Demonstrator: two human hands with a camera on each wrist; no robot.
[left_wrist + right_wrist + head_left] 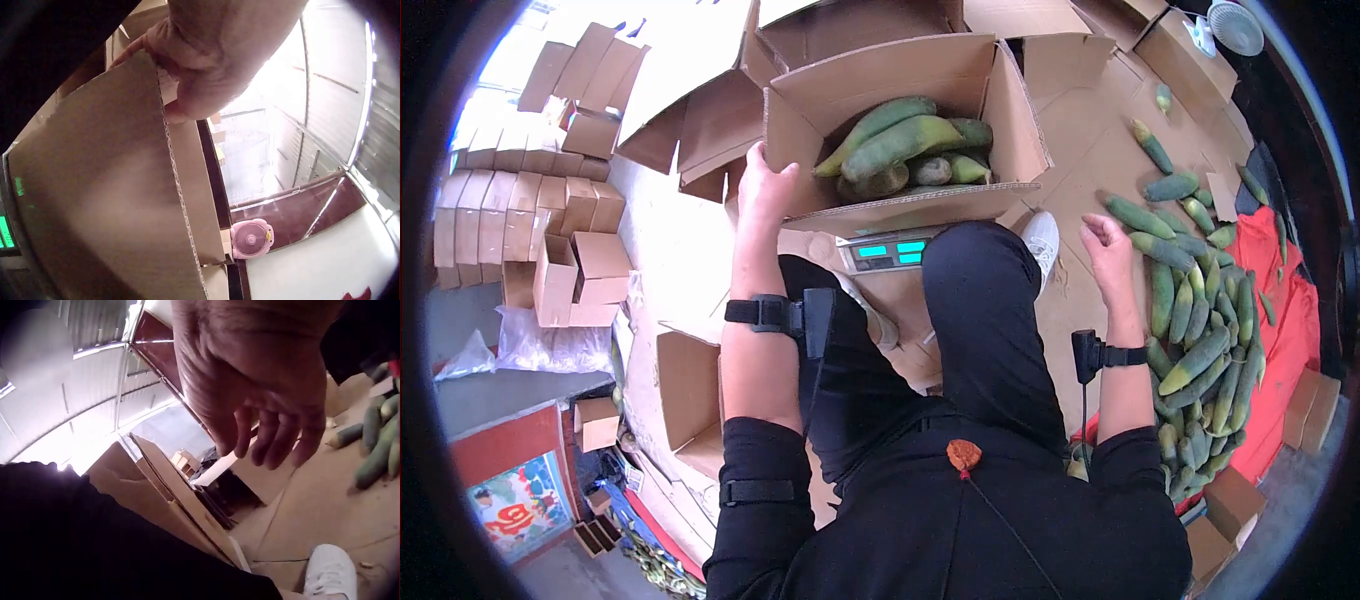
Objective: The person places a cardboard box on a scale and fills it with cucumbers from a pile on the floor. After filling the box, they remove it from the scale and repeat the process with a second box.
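Observation:
In the head view, an open cardboard box [920, 212] stands before the person on a scale [885, 256] with lit green displays. Inside it lie several long, thick green vegetables [897, 147] with paler ends, like large cucumbers or gourds. The left hand [766, 190] grips the near left corner of the box; in the left wrist view its fingers go over the cardboard edge. Off to the right, the right hand [1109, 252] hangs in the air beside a pile of the same vegetables [1200, 365]. Its fingers [269, 440] curl loosely around nothing.
More open cartons [690, 125] stand behind and left of the box, and stacked cartons [520, 210] line the far left. A red cloth [1293, 345] lies beside the pile. An empty carton [690, 395] sits by the left forearm. A white shoe [1041, 243] is on the cardboard-covered floor.

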